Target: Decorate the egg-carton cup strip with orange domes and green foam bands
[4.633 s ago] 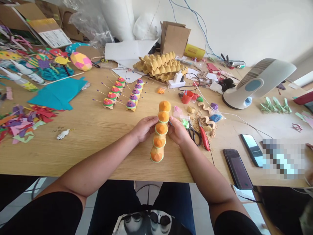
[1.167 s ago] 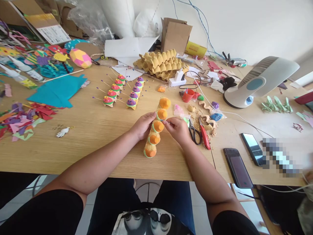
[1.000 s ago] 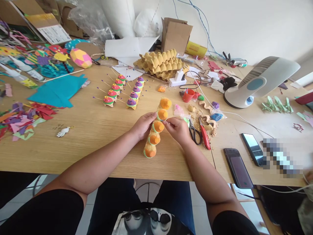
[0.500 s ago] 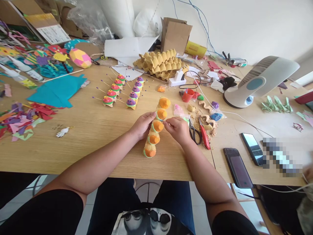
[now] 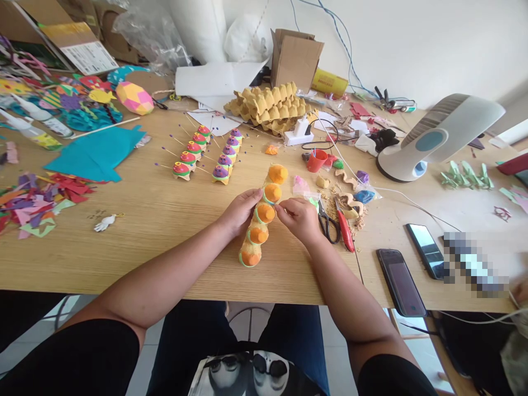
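A strip of egg carton (image 5: 258,220) with several orange-topped bumps, ringed in pale green, is held up over the table in front of me. My left hand (image 5: 243,210) is closed on its left side, thumb near the second bump from the far end. On the other side, the pinched fingertips of my right hand (image 5: 297,216) touch the strip by its middle bump; whatever sits between them is too small to make out. Beyond stand two decorated strips stuck with thin pins, one red and green (image 5: 192,152), the other purple and yellow (image 5: 228,157).
Black scissors (image 5: 329,224) and a red utility knife (image 5: 345,228) lie right of my right hand. Two phones (image 5: 401,281) rest near the front edge. A white fan (image 5: 437,137), stacked egg cartons (image 5: 268,107), a red cup (image 5: 317,160) and teal felt (image 5: 94,152) surround the work area.
The near end of the strip has swung slightly to the left. Both hands keep almost the same place and grip.
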Available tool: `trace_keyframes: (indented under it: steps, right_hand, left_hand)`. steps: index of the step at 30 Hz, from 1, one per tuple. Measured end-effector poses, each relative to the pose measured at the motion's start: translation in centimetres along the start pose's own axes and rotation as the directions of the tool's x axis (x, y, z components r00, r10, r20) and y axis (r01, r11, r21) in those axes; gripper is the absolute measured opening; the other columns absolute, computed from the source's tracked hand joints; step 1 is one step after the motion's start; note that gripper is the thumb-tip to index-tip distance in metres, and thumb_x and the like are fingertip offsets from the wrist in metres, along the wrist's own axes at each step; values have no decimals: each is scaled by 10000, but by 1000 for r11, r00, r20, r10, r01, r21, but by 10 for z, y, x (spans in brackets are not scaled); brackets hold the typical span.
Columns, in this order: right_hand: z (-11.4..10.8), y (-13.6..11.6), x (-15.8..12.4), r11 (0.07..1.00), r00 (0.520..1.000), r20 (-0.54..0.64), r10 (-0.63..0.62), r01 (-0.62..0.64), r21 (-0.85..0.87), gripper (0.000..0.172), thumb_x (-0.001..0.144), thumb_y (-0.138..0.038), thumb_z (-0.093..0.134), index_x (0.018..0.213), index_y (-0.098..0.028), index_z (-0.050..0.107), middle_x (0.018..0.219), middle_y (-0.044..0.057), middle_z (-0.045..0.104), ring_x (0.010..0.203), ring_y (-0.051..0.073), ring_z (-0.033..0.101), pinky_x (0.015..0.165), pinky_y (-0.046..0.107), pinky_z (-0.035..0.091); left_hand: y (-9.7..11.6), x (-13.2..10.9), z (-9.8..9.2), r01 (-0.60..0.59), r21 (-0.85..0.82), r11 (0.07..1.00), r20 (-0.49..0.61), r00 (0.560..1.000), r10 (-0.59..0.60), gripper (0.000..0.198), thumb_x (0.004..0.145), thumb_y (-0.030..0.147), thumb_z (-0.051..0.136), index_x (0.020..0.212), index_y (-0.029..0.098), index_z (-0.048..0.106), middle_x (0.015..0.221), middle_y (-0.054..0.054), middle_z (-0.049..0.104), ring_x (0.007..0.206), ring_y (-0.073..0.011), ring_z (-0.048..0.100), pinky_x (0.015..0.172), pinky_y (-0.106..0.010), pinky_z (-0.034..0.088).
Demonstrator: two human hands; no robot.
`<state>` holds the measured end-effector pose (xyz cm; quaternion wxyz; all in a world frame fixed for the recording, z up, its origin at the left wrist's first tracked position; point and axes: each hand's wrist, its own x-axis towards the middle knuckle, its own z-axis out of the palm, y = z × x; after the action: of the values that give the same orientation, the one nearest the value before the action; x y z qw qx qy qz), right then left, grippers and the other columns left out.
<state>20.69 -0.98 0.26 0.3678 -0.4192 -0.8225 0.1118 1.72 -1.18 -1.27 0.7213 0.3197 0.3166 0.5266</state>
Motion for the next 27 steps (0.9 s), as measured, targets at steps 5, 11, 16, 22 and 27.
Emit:
trace_keyframes:
  steps: [5, 11, 16, 22, 27]
  right_hand:
    - [-1, -2, 0, 1000, 1000, -4, -11, 11, 7, 378, 1002, -412, 538, 721, -210, 691, 614, 25, 611, 604, 146, 521, 616, 294, 367]
    - [0, -3, 0, 999, 1000, 12, 28, -27, -34, 405, 1001, -409, 540, 675, -207, 669, 595, 19, 594, 602, 142, 520, 606, 287, 354]
    - [-1, -5, 0, 998, 998, 24, 51, -51, -30, 391, 996, -402, 548, 678, -209, 668, 591, 16, 591, 595, 140, 518, 595, 285, 344]
    - [0, -5, 0, 1000, 999, 24, 31, -31, 7, 358, 1002, -415, 532, 764, -211, 703, 629, 23, 624, 618, 149, 538, 620, 291, 369]
    - [-1, -3, 0, 1000, 1000, 12, -18, 17, 23, 354, 995, -391, 530, 739, -203, 688, 603, 16, 586, 591, 142, 501, 608, 293, 363]
  left_hand:
    - [0, -1, 0, -7, 9, 1000, 6, 1000, 7, 300, 831, 484, 780, 808, 194, 707, 726, -19, 682, 626, -144, 610, 604, -259, 478]
    - [0, -1, 1, -9, 16, 1000, -2, 1000, 9, 313, 795, 488, 810, 798, 196, 694, 701, -11, 684, 617, -155, 621, 600, -273, 463]
    - [-1, -1, 0, -10, 27, 1000, 0, 1000, 10, 313, 790, 495, 812, 816, 201, 709, 697, -9, 685, 599, -151, 608, 585, -270, 454]
    - [1, -2, 2, -6, 53, 999, 13, 1000, 5, 288, 847, 510, 749, 811, 228, 706, 729, -15, 705, 653, -172, 649, 617, -285, 472]
    - [6, -2, 5, 22, 37, 999, 32, 999, -23, 224, 876, 487, 713, 847, 265, 721, 824, -36, 750, 784, -230, 712, 680, -323, 496]
